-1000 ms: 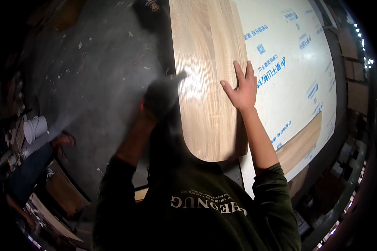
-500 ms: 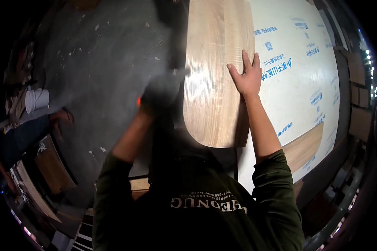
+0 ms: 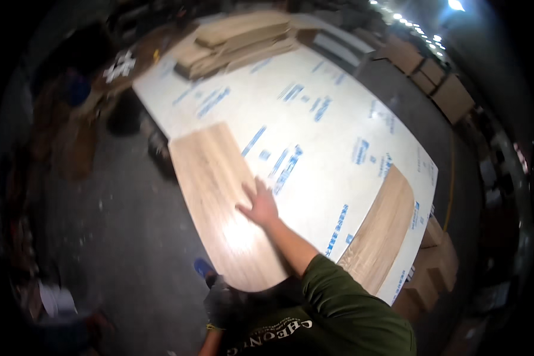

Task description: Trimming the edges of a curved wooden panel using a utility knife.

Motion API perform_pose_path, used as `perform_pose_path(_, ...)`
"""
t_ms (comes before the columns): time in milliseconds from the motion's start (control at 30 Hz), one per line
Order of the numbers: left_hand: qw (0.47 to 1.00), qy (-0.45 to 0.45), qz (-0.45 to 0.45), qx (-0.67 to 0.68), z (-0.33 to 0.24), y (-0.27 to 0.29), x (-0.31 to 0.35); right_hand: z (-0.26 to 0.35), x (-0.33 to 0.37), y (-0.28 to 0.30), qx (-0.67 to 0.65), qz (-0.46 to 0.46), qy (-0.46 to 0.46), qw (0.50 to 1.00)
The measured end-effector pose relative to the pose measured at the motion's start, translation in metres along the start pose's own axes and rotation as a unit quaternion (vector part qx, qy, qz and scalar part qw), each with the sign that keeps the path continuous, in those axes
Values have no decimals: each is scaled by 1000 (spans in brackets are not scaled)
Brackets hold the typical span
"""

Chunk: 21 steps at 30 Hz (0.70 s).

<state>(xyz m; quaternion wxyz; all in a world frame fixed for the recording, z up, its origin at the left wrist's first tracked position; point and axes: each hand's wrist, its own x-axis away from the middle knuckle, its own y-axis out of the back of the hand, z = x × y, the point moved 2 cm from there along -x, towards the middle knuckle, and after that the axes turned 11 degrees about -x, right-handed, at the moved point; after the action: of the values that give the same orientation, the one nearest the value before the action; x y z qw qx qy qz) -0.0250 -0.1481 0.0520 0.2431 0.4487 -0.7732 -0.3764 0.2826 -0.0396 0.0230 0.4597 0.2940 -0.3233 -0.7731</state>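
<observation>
A wood-grain board [image 3: 219, 196] with a rounded near end lies along the left edge of a large white-topped table. My right hand [image 3: 261, 204] is bare and rests on the board's right side, its fingers spread apart. Close to the rounded end, low and to the left, is my left hand [image 3: 218, 305] in a dark glove. Its fingers are dark and smeared, so I cannot make out whether it holds anything.
White printed sheeting [image 3: 314, 101] covers the tabletop. A second curved board [image 3: 380, 225] lies at the right, and stacked boards [image 3: 237, 41] sit at the far end. Cartons [image 3: 430, 273] stand beyond the right edge. A white bucket [image 3: 56, 299] is on the floor at left.
The view has swung, showing more of the table and its far end. My left hand has come down toward the board's rounded end. My right hand still lies spread on the board.
</observation>
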Motion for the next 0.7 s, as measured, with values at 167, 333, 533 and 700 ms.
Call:
perform_pose_path(167, 963, 99, 37, 248, 64, -23, -39, 9, 80, 13, -36, 19, -59, 997)
perform_pose_path(333, 981, -1, 102, 167, 43, 23, -80, 14, 130, 79, -84, 41, -244, 965)
perform_pose_path(533, 991, -30, 96, 92, 54, 47, -123, -9, 104, 21, -313, 119, -270, 903)
perform_pose_path(700, 990, -52, 116, 68, 56, 48, -145, 6, 125, 24, -352, 31, -248, 902)
